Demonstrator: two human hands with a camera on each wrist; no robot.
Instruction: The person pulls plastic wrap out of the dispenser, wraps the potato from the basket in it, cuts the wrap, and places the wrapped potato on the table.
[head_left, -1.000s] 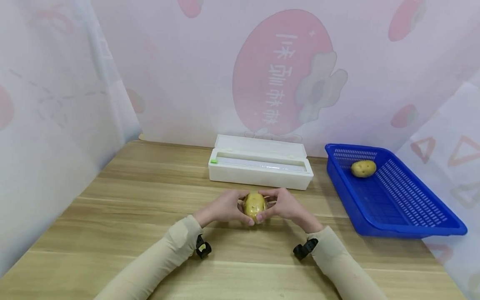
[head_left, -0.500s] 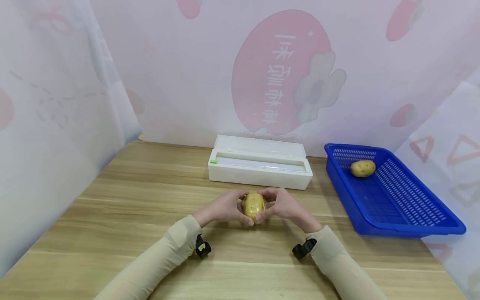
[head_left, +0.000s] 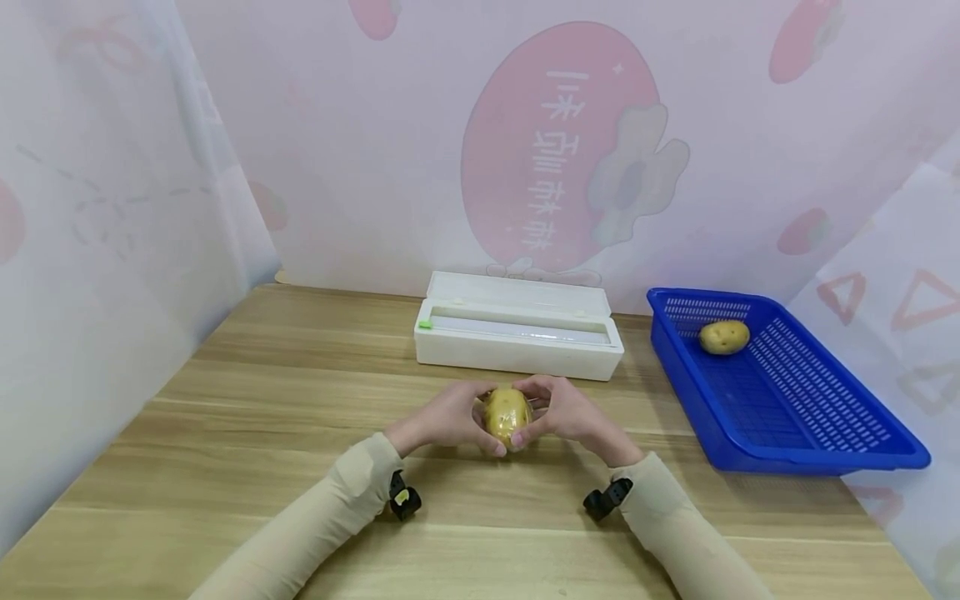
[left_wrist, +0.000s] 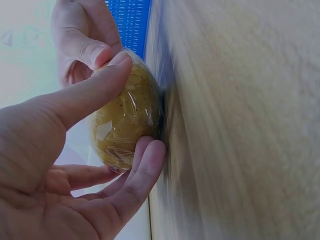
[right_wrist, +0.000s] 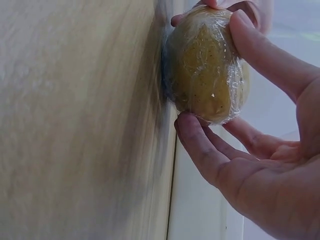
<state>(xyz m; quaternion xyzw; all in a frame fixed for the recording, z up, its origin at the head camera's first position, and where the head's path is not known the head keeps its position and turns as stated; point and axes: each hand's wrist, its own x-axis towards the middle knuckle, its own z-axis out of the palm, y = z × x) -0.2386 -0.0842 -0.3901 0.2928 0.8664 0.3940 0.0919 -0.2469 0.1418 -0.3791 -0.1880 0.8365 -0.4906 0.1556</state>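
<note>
A potato (head_left: 507, 414) wrapped in clear, wrinkled plastic film is between both hands, low over the wooden table. From the left, my left hand (head_left: 450, 414) grips it, thumb on the near side and fingers curled beneath and behind, as the left wrist view shows on the wrapped potato (left_wrist: 127, 112). On the opposite side my right hand (head_left: 573, 419) holds it the same way; in the right wrist view the film on the potato (right_wrist: 202, 65) looks creased and shiny. Whether its underside touches the table I cannot tell.
Behind the hands stands a white cling film box (head_left: 517, 354) with its lid raised and a roll inside. To the right, a blue plastic basket (head_left: 686, 400) holds another potato (head_left: 724, 337). A patterned curtain (head_left: 360, 167) hangs behind the wooden table (head_left: 247, 400).
Both hands keep hold of the wrapped potato in nearly the same place. The whole view shifts very slightly; the box and basket stay put.
</note>
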